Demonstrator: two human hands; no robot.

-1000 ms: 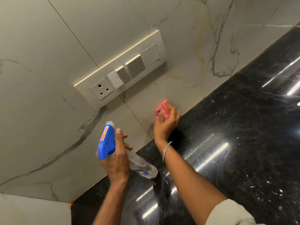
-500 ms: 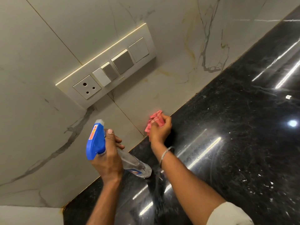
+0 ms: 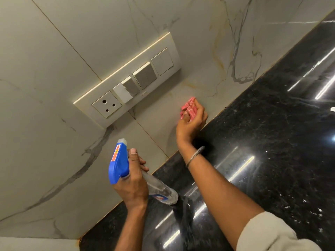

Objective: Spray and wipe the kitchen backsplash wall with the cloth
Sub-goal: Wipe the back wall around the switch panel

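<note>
The pink cloth [image 3: 189, 108] is bunched into a tight wad. It looks soft and light, so it should squash flat under pressure and follow the tile without a fight. The best hold is the one it has now: balled in the palm, with a few folds left proud to do the rubbing. The right hand [image 3: 192, 122] has it, fingers curled round the wad. The free folds poke out on the far side of the fist, against the backsplash wall [image 3: 199, 51], low down and just above the seam with the black countertop [image 3: 272, 142].

That puts the cloth right of the tile joint and below the right end of the switch plate [image 3: 130, 82] (there's a socket at its left end, so I'd judge the wet work wants to stay clear of it). A thin bangle [image 3: 194, 156] rides the right wrist.

Left and nearer, the left hand [image 3: 132, 183] grips the spray bottle [image 3: 118, 163] round its neck, thumb up beside the blue head and nozzle towards the wall. The clear body slants down to the counter; it looks smooth, likely slick when wet. Whether a finger sits on the trigger, I cannot tell.
</note>
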